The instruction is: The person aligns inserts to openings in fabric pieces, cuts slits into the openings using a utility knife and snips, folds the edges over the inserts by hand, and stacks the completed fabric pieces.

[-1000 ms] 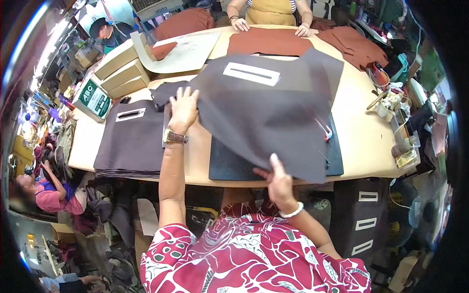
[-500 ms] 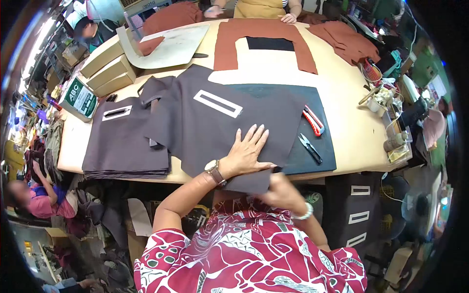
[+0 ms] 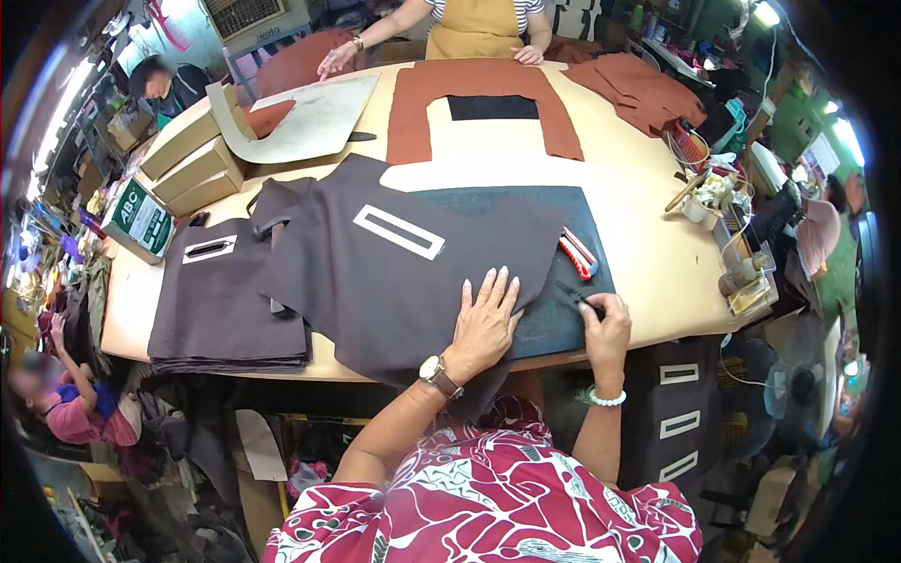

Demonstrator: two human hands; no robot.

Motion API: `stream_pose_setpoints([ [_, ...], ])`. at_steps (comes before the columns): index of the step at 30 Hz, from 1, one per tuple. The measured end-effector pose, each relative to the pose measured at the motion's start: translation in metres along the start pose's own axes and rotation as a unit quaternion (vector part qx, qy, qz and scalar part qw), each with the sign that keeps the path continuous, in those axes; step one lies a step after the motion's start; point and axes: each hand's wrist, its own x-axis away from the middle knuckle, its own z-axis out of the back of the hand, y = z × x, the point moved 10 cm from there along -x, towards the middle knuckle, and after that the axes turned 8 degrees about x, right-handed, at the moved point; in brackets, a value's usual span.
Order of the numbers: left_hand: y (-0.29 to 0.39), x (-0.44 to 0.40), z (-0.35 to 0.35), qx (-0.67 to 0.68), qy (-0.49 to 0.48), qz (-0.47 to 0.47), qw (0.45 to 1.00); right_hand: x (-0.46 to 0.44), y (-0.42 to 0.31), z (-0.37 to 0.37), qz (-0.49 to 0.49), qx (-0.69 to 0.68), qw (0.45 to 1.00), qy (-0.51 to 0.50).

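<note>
My left hand [image 3: 486,319] lies flat with fingers spread on a dark brown fabric panel [image 3: 404,296]. A white rectangular frame piece [image 3: 399,232] is on the panel. The panel's near corner hangs over the table edge. At the right of the dark cutting mat [image 3: 554,328], the fingers of my right hand [image 3: 608,328] are closed on the thread snips [image 3: 573,296], which look blurred and partly hidden. A red-and-white utility knife [image 3: 578,253] rests on the mat just beyond them.
Stacked dark panels [image 3: 230,319] lie at the left, near cardboard boxes [image 3: 202,174] and a green-and-white ABC box [image 3: 138,220]. Across the table [image 3: 657,272], a person in a tan apron [image 3: 474,28] stands behind rust-coloured fabric [image 3: 408,108]. A cluttered organiser [image 3: 746,267] stands at the right.
My right hand has let go of the panel's near edge and moved right to the snips, taking hold of them. My left hand stays on the panel. The camera view has shifted slightly.
</note>
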Motion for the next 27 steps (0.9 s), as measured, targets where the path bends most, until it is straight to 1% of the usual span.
stream_pose_setpoints([
  [1, 0.000, 0.001, 0.000, -0.002, -0.003, -0.002, 1.000, -0.001, -0.001, 0.011, 0.004, -0.044, 0.998, 0.042],
  [3, 0.007, 0.010, 0.004, 0.005, -0.018, -0.028, 0.999, 0.001, 0.007, 0.024, -0.110, -0.163, 0.979, 0.055],
  [4, 0.013, 0.017, 0.006, 0.012, -0.029, -0.040, 0.999, 0.003, -0.017, 0.034, -0.073, -0.202, 0.974, 0.077],
  [5, 0.021, 0.024, 0.008, 0.017, -0.033, -0.052, 0.998, 0.006, -0.050, 0.042, -0.031, -0.204, 0.975, 0.088],
  [6, 0.029, 0.031, 0.010, 0.022, -0.038, -0.064, 0.997, 0.011, -0.070, 0.030, -0.006, -0.231, 0.972, 0.046],
  [7, 0.034, 0.037, 0.010, 0.026, -0.041, -0.076, 0.996, 0.019, -0.099, 0.016, 0.015, -0.261, 0.965, -0.031],
  [8, 0.034, 0.045, -0.001, 0.013, -0.086, -0.069, 0.994, 0.029, -0.126, 0.003, 0.077, -0.267, 0.957, -0.081],
  [9, 0.034, 0.056, -0.017, 0.006, -0.101, -0.084, 0.991, 0.042, -0.141, -0.024, 0.120, -0.239, 0.950, -0.161],
  [10, 0.041, 0.057, -0.005, 0.084, -0.040, -0.088, 0.992, 0.053, -0.149, -0.045, 0.134, -0.204, 0.949, -0.199],
  [11, 0.046, 0.059, 0.009, 0.160, 0.022, -0.090, 0.983, 0.058, -0.145, -0.060, 0.146, -0.186, 0.951, -0.199],
  [12, 0.052, 0.064, 0.004, 0.129, 0.009, -0.094, 0.987, 0.056, -0.140, -0.056, 0.135, -0.163, 0.963, -0.167],
  [13, 0.050, 0.074, -0.010, 0.084, -0.046, -0.098, 0.990, 0.052, -0.131, -0.050, 0.125, -0.138, 0.973, -0.136],
  [14, 0.051, 0.080, -0.014, 0.077, -0.036, -0.102, 0.991, 0.047, -0.118, -0.046, 0.136, -0.144, 0.976, -0.093],
  [15, 0.061, 0.081, -0.008, 0.071, -0.026, -0.107, 0.991, 0.042, -0.101, -0.042, 0.135, -0.112, 0.982, -0.066],
  [16, 0.064, 0.078, -0.011, 0.075, -0.040, -0.082, 0.993, 0.036, -0.082, -0.037, 0.092, -0.085, 0.990, -0.069],
  [18, 0.075, 0.076, -0.012, 0.073, -0.043, -0.108, 0.991, 0.028, -0.049, -0.022, 0.105, -0.009, 0.994, -0.007],
  [20, 0.085, 0.074, -0.015, 0.061, -0.057, -0.141, 0.986, 0.025, -0.026, -0.009, 0.083, 0.045, 0.995, 0.006],
  [21, 0.089, 0.074, -0.017, 0.080, -0.053, -0.149, 0.984, 0.025, -0.019, -0.004, 0.077, 0.066, 0.995, 0.007],
  [22, 0.092, 0.074, -0.018, 0.096, -0.049, -0.154, 0.982, 0.025, -0.015, -0.001, 0.066, 0.099, 0.993, 0.004],
  [25, 0.091, 0.070, -0.002, 0.146, -0.046, -0.143, 0.978, 0.016, -0.029, 0.011, 0.091, 0.150, 0.983, 0.049],
  [26, 0.088, 0.068, 0.007, 0.162, -0.048, -0.133, 0.977, 0.007, -0.036, 0.012, 0.100, 0.149, 0.982, 0.055],
  [27, 0.078, 0.063, 0.018, 0.150, -0.020, -0.126, 0.980, -0.006, -0.044, 0.011, 0.118, 0.141, 0.980, 0.070],
])
